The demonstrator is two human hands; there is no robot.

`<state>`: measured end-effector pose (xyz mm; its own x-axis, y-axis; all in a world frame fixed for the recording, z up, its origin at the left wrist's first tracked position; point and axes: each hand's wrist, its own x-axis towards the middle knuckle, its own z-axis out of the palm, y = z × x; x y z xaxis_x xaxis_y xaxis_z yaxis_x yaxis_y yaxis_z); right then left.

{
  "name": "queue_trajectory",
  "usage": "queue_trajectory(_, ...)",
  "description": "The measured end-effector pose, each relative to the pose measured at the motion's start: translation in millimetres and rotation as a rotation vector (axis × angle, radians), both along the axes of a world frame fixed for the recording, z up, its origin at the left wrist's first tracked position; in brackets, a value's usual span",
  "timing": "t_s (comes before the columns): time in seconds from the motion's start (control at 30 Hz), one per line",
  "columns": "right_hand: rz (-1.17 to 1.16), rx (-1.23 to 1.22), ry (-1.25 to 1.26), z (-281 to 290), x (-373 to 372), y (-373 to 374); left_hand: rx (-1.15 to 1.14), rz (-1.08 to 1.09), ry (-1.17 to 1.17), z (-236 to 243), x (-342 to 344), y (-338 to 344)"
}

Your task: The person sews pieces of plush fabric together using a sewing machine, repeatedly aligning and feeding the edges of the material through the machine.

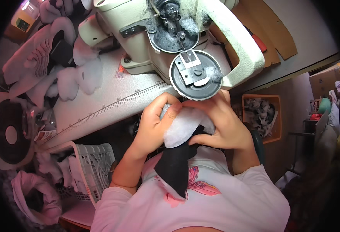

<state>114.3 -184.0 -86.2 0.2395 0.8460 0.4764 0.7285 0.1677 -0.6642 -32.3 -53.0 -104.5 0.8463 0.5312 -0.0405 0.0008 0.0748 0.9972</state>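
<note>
My left hand (159,123) and my right hand (218,123) pinch a piece of white fleecy fabric (183,129) backed with black cloth (177,166). They hold it right up against the toothed round disc (196,75) of a cream sewing machine (170,34). The black part hangs down over my white shirt with a pink print (201,187). Fingers of both hands meet at the disc's lower rim; the fabric's top edge is hidden behind them.
A white table with a printed ruler scale (116,106) runs left. Pink-white fabric pieces (42,58) pile at the upper left. A white mesh basket (94,164) holds more pieces at lower left. An orange crate of scraps (264,116) stands right.
</note>
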Motion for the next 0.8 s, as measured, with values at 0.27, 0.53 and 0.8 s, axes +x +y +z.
queue_trajectory(0.27,0.012,-0.013,0.109,-10,-6,7,0.567,-0.140,-0.227,17,-7,16)
queue_trajectory(0.53,0.118,-0.247,0.415,-1,-8,3,-0.130,0.197,-0.129,-2,-17,4)
queue_trajectory(0.8,-0.021,-0.177,0.575,-9,-14,21,0.075,-0.172,-0.212,-6,-10,7)
